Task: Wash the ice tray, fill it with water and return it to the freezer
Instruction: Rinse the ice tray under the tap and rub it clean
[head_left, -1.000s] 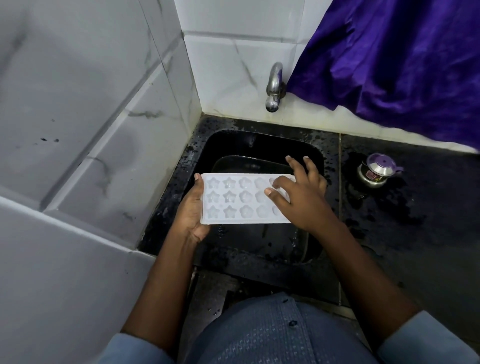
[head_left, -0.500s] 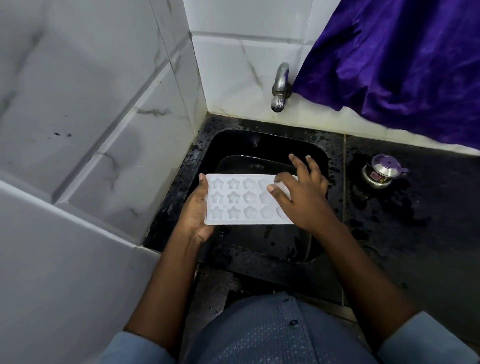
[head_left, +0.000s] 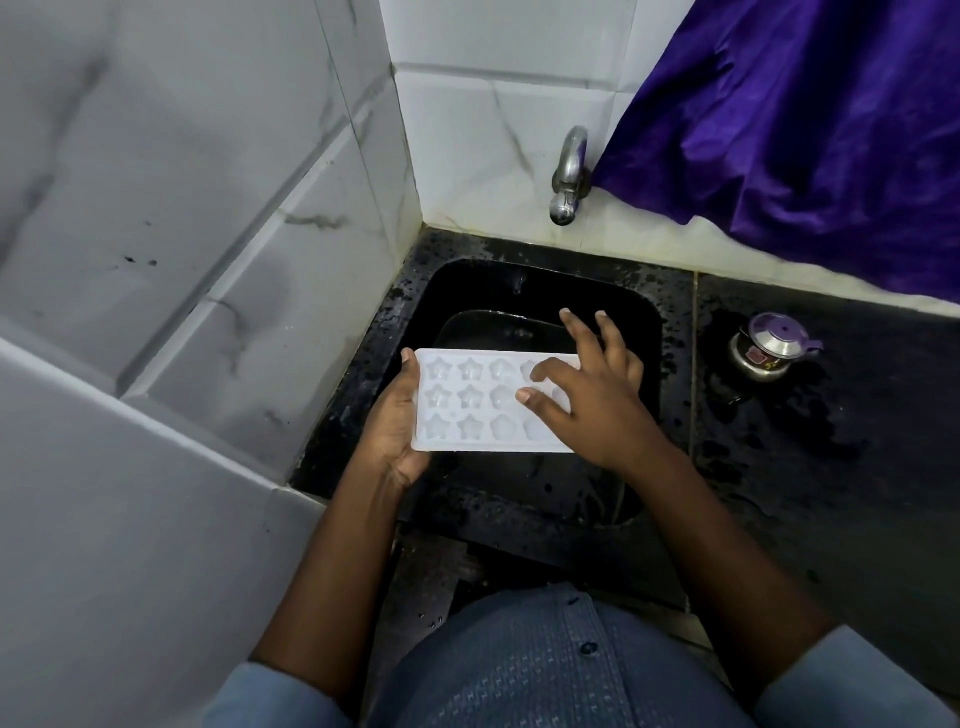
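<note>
Ice tray (head_left: 467, 405) held flat over black sink (head_left: 641, 332), both hands on it

Ice tray is white and sits at frame centre, above the sink basin, cavities facing up. Three rows of star and flower moulds show. Whether any water is in them, cannot tell.

Left hand (head_left: 392, 431) grips the tray's left short edge: thumb lies along the top rim at the upper left corner, palm cups the side, fingers go under the tray and are hidden.

Right hand (head_left: 597, 400) lies on the tray's right part, fingers spread and mostly straight. Thumb and index tips touch the mould surface, and the other fingers reach past the far edge over the basin. It grasps nothing.

Inside the sink, behind the tray, sits a dark dish-like shape (head_left: 493, 327), contents unclear. Sink rim and black counter (head_left: 831, 467) are wet, with droplets.

Steel tap (head_left: 569, 174) is upper centre on the white tiled wall (head_left: 208, 208), spout over the basin's back edge, well apart from the tray. Small steel pot with purple lid (head_left: 769, 348) stands on the counter at right, lid on. Purple cloth (head_left: 805, 130) hangs upper right.
</note>
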